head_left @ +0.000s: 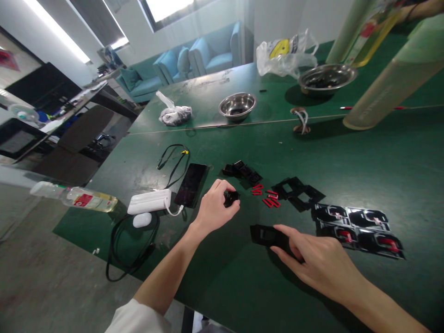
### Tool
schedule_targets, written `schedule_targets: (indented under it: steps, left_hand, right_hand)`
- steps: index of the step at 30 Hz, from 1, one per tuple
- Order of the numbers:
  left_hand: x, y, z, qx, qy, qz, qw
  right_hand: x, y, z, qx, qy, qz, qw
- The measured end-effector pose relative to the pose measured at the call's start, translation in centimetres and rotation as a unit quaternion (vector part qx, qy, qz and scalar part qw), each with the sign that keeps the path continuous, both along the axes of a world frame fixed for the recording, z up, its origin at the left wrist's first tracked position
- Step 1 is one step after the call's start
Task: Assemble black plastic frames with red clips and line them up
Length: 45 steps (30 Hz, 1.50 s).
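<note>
My left hand (215,207) is closed around a small black plastic part (231,198), mostly hidden by the fingers. In my right hand (317,252), thumb and fingers pinch a flat black piece with a rectangular window (268,235), held low over the table. Just beyond my left hand lie several black plastic parts (246,173) in a loose pile. Small red strips (271,200) are scattered between the hands. Flat black frames with square openings (299,193) overlap farther right. Beside my right hand are glossy black pieces with red and white marks (357,226).
On the left are a phone (192,185), a white power bank (150,202), an earbud case (142,220), cables (130,259) and a bottle (85,198). Metal bowls (237,106), plastic bags (175,114) and a tall tumbler (385,88) stand farther back. Another person's hand (421,10) shows top right.
</note>
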State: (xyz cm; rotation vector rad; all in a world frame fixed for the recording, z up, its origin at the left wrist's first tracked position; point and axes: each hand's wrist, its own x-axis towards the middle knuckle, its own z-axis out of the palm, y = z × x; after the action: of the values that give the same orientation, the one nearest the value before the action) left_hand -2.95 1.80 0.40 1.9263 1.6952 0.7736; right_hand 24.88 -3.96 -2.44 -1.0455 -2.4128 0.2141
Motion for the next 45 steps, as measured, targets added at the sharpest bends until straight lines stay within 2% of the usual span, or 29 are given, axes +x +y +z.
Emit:
schedule_targets:
  steps: [25, 45]
  left_hand:
    - [0.4, -0.7, 0.1, -0.02, -0.016, -0.084, 0.996]
    - [0.4, -0.6, -0.1, -0.018, -0.003, -0.116, 0.993]
  right_hand:
    - [-0.1, 0.0, 0.7, -0.017, 0.035, 0.015, 0.999]
    - [-0.1, 0.1, 0.8, -0.02, 0.041, 0.029, 0.999]
